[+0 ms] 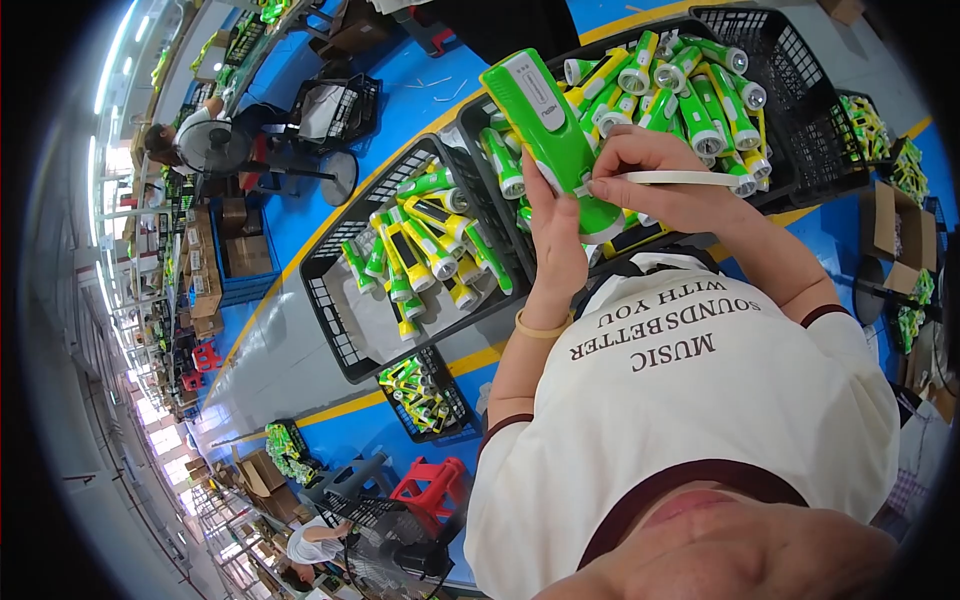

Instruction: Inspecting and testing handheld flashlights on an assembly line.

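Gripping a green flashlight [555, 140] around its lower body, the left hand [555, 240] keeps its fingers curled shut on the casing, thumb laid along the side. The flashlight is bright green plastic with a white inset panel on its upper face; it tilts up toward eleven o'clock from the hand, above the crates. The right hand [650, 175], at three o'clock from the flashlight, pinches the end of a white strap [670, 178] between thumb and forefinger — the strap runs toward three o'clock, its near end touching the flashlight's lower body. Behind both hands, a black crate [800, 140] is heaped with more green and yellow flashlights [700, 90]; another black crate [340, 330] sits at eight o'clock.
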A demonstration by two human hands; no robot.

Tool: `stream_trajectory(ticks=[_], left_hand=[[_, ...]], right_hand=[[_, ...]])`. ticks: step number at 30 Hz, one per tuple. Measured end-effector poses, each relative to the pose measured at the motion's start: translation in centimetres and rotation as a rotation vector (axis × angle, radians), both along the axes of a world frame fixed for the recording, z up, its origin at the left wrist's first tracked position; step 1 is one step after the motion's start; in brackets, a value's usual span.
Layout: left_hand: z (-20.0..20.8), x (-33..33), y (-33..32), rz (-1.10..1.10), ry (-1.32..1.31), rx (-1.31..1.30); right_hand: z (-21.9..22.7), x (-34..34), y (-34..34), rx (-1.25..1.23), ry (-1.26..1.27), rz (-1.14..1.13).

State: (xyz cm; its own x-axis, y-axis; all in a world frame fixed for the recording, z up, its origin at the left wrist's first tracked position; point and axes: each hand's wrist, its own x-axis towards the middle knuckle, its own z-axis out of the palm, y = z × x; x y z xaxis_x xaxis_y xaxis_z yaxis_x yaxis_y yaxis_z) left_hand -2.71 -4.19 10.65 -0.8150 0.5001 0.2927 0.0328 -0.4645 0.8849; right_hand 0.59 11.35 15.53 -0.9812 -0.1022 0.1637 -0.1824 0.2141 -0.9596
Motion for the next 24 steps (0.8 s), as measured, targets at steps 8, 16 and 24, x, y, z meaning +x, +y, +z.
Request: stream_trajectory(ticks=[8,16,24], left_hand=[[-0.1,-0.3,0.9,0.234,0.219,-0.159],[-1.5,0.9,1.3,0.062,-0.463,0.151],[-2.5,-1.0,-0.8,-0.145,-0.448,-0.129]], right_hand=[[0.8,-0.8,-0.1,0.274,0.288,-0.116],[-1.1,-0.5,1.4,0.064,-0.142,-0.030],[-2.9,0.0,2.8,0.216,0.073,0.059]])
